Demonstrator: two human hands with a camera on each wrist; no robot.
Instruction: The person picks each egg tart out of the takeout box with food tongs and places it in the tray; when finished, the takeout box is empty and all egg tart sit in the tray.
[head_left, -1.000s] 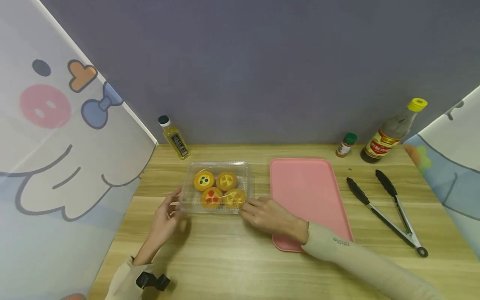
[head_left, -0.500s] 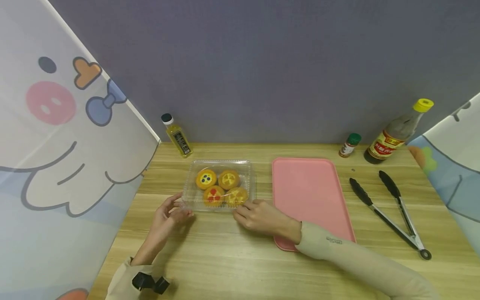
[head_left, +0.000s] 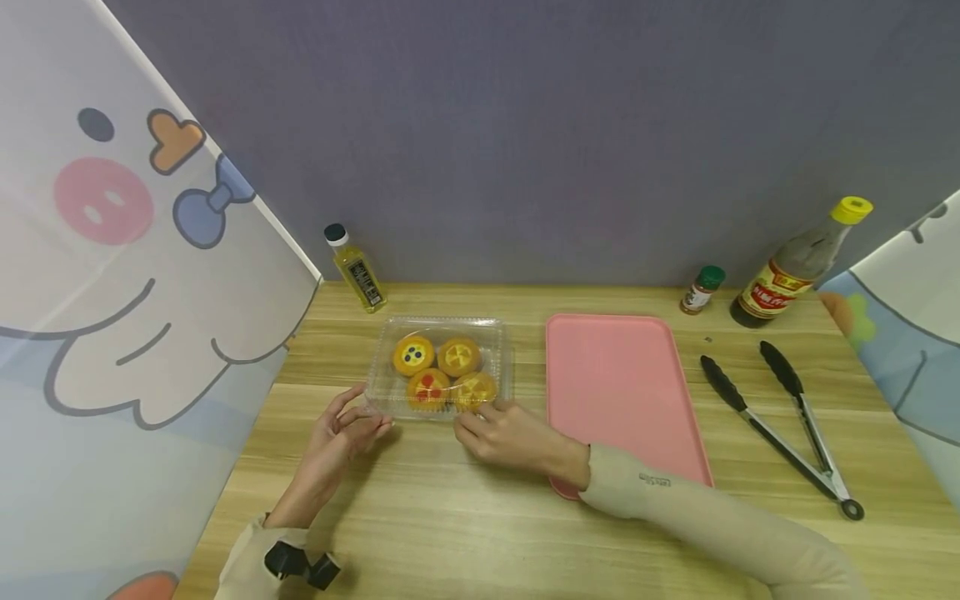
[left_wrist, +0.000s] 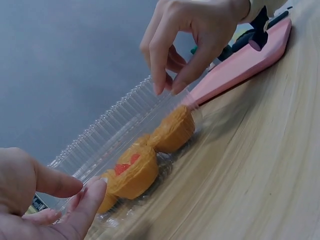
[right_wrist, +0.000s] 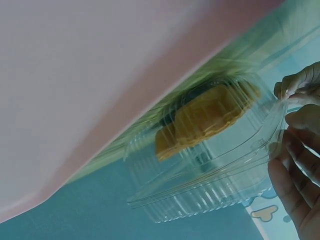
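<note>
A clear plastic clamshell box [head_left: 381, 354] holds several yellow tarts [head_left: 428, 389], one with blue dots and one with red dots on top. My left hand [head_left: 341, 437] pinches the box's front left corner between thumb and fingers. At the front edge, right of the middle, the thumb and fingertips of my right hand [head_left: 506, 437] grip the rim. The right wrist view shows the lid [right_wrist: 210, 185] and base parted by a narrow gap along that rim, with the right-hand fingers [right_wrist: 285, 187] at it. Both hands stay close over the wooden table [head_left: 450, 517].
Just right of the box lies a pink tray [head_left: 615, 375], under my right forearm. Beyond it are spread black-tipped tongs [head_left: 787, 433]. Along the back wall stand an oil bottle [head_left: 358, 275], a green-capped spice jar [head_left: 701, 290] and a yellow-capped sauce bottle [head_left: 787, 271].
My right hand has slid left along the box's front edge, away from the right corner. The left hand keeps to the left corner, its thumb now further along the front edge.
</note>
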